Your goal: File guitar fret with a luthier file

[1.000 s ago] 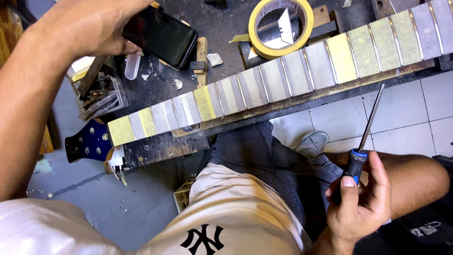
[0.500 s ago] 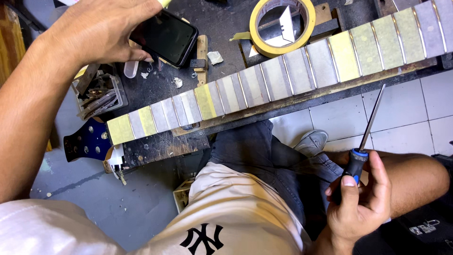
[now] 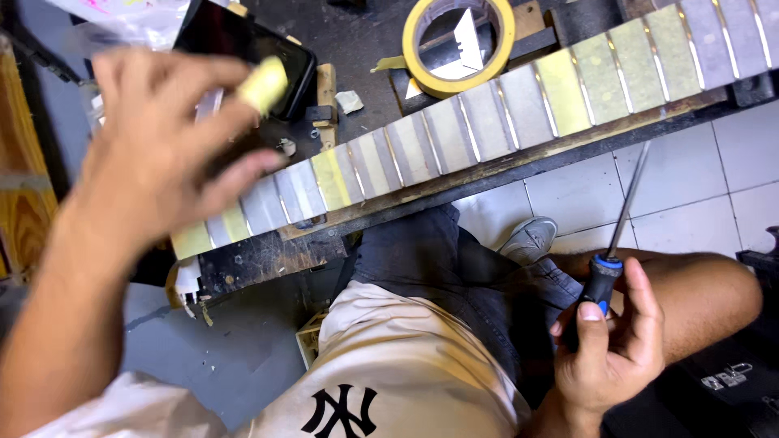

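Left hand raised over the desk, blurred with motion. Grip loosely curled, fingers half open; a strip of yellow masking tape sits at the fingertips, apparently pinched or stuck there; blur prevents certainty. Black phone lies on the desk just behind that grip, not held.

Right hand low over the lap, grip closed round the blue-and-black handle of a screwdriver, shaft pointing up towards the guitar neck but apart from it.

The guitar neck lies across the desk edge, between the two grips, well above the right one. Most of the fingerboard between frets is covered in tape, some patches yellow, others grey-looking; the frets show bare between them. The part under the left hand is hidden, so I cannot tell whether masking is complete there. Judgement: masking is largely done; the held strip suggests at least one piece is left. No sign yet of the screwdriver being used on the neck.

Roll of yellow masking tape rests on the desk beyond the neck, far from both grips.

Against the earlier frame: the left hand then held the phone; the phone now lies on the desk and the hand has shifted nearer the neck. Right hand and screwdriver unchanged.
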